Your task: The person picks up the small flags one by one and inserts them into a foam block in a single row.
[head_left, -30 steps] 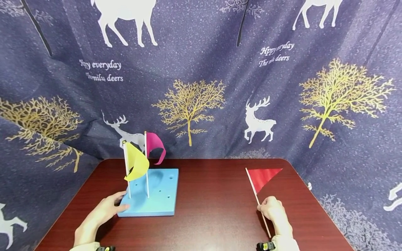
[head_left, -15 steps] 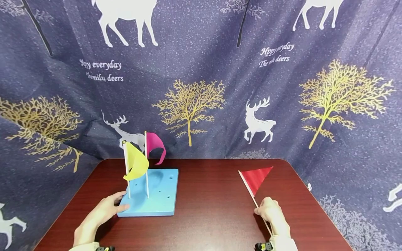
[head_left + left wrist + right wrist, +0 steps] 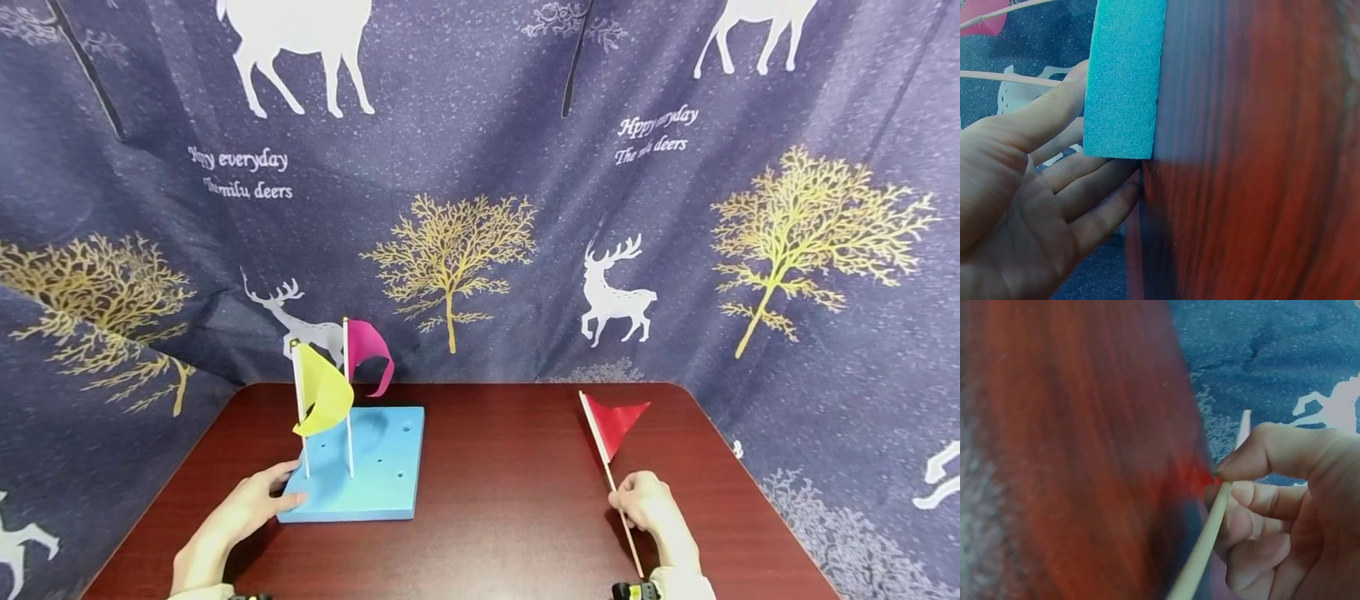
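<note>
In the head view, my left hand [image 3: 251,504] holds the left side of a light blue foam board [image 3: 375,492], thumb on its top face and fingers along its edge. A yellow flag [image 3: 326,396] and a magenta flag [image 3: 369,350] stand upright on white sticks in the board. My right hand [image 3: 651,504] pinches the thin stick of a red triangular flag [image 3: 615,423] over the table's right side. In the right wrist view the pale stick [image 3: 1200,556] runs between thumb and fingertips. The left wrist view shows the board's edge [image 3: 1122,81] beside the thumb.
Several small holes dot the board, one of them a hole [image 3: 407,429] near its far right corner. A dark red wooden table [image 3: 510,467] lies under everything. Behind it hangs a blue curtain [image 3: 480,150] printed with deer and trees.
The red flag's top has swung left, then become more upright, its stick turning in my right hand. My left hand and the board have stayed in place.
</note>
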Tool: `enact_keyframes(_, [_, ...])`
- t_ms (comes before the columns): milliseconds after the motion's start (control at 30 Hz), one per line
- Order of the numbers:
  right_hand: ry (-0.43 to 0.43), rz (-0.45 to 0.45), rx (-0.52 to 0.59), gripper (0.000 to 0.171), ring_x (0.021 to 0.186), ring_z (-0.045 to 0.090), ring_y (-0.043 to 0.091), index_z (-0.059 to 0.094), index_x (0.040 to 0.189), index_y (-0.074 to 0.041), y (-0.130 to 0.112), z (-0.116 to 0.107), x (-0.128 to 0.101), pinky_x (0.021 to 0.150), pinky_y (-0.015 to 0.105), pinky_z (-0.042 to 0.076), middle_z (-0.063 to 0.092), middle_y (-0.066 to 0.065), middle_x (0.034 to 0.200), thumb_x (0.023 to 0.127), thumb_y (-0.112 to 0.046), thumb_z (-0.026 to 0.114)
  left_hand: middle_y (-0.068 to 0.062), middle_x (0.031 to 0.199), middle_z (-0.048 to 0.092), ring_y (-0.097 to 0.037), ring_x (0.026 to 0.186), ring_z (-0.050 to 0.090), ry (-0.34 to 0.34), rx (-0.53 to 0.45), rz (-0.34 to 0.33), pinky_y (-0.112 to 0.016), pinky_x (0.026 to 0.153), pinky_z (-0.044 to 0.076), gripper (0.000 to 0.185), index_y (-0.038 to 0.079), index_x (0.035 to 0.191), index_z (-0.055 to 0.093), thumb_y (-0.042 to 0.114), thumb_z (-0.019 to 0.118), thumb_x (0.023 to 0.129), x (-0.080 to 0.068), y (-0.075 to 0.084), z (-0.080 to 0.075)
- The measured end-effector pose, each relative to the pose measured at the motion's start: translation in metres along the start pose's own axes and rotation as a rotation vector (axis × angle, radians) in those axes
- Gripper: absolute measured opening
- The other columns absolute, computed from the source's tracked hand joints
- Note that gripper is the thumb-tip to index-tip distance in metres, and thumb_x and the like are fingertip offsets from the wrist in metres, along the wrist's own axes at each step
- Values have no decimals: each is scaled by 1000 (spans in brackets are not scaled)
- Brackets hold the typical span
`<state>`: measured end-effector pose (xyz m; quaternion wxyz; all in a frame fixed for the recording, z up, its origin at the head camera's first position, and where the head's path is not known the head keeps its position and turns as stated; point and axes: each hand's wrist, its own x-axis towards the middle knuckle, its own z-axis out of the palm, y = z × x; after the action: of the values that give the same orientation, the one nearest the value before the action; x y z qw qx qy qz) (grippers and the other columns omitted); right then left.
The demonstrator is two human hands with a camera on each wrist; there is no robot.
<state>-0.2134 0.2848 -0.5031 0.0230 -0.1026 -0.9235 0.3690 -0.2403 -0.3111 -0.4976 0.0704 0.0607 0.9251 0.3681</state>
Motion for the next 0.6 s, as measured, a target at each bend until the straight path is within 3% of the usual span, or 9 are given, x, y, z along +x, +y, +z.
enact_keyframes(167, [12, -7, 140, 8, 42, 53, 15, 60, 68, -6, -8, -2, 2, 41, 26, 41, 54, 3, 49, 73, -1, 65, -34, 129, 53, -48, 118, 53, -2, 6, -9, -51, 88, 49, 77, -12, 138, 45, 36, 75, 86, -1, -2, 0])
enact_keyframes(333, [-2, -35, 357, 4, 48, 54, 17, 61, 79, 4, -17, -4, 3, 44, 26, 44, 59, 9, 59, 77, 7, 60, -35, 131, 52, -48, 118, 52, -8, -4, 1, -51, 88, 49, 77, -12, 138, 45, 37, 74, 87, 0, -3, -1])
enact_keyframes(600, [-19, -82, 630, 18, 57, 59, 16, 58, 101, 14, -26, -5, 6, 52, 24, 49, 66, 15, 73, 85, 9, 64, -34, 129, 53, -47, 117, 53, -9, 1, 0, -51, 88, 49, 77, -12, 138, 45, 36, 75, 86, 2, -3, -1])
